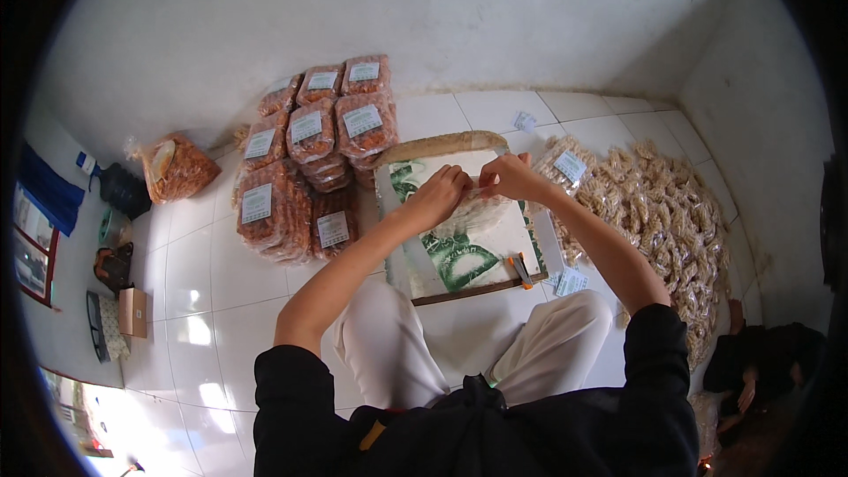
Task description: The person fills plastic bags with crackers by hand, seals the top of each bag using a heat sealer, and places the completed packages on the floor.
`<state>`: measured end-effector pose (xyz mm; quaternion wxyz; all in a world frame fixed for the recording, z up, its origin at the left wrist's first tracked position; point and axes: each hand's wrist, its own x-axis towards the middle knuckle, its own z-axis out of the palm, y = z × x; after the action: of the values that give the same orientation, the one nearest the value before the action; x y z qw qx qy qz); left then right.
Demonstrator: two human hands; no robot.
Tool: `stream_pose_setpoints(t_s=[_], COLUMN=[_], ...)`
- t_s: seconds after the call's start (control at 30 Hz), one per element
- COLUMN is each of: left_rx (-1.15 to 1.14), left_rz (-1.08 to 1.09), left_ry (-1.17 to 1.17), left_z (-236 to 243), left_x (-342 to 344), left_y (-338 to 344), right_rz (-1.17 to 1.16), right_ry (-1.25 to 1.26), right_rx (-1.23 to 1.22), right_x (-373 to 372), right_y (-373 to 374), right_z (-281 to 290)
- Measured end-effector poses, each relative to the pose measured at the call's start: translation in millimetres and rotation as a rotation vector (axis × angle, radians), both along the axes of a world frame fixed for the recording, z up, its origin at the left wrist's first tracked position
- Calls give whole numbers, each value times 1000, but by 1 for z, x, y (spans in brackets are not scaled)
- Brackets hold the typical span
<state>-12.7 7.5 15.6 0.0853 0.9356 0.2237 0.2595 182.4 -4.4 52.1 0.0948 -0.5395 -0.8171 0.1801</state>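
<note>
Both my hands are raised over a board with white and green printing (408, 274) on the floor in front of me. My left hand (442, 194) pinches the upper edge of a clear plastic bag (468, 216) with pale contents. My right hand (512, 178) grips the same edge just to the right, fingers close to my left ones. An orange-and-black cutter (521, 269) lies near the board's lower right. Blue-white printed labels (571, 281) lie beside the board.
Bagged orange snacks (309, 150) are stacked at back left, near a loose bag (177, 172). A large heap of small pale bags (662, 238) covers the right floor. Another person (768, 362) is at lower right. A cardboard box (134, 314) sits by the left wall.
</note>
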Motion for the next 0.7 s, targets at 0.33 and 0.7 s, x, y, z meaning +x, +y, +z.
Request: stream_pose_setpoints(t_s=[0.33, 0.7], left_rx=[-53, 69], left_rz=[51, 27], left_ry=[-15, 67], left_z=[-4, -41], left_x=[-1, -10], left_y=[-1, -78], right_rz=[14, 1], right_ry=[-59, 1], right_rx=[472, 678], right_x=[-11, -22], right_y=[-29, -116], right_z=[-9, -64])
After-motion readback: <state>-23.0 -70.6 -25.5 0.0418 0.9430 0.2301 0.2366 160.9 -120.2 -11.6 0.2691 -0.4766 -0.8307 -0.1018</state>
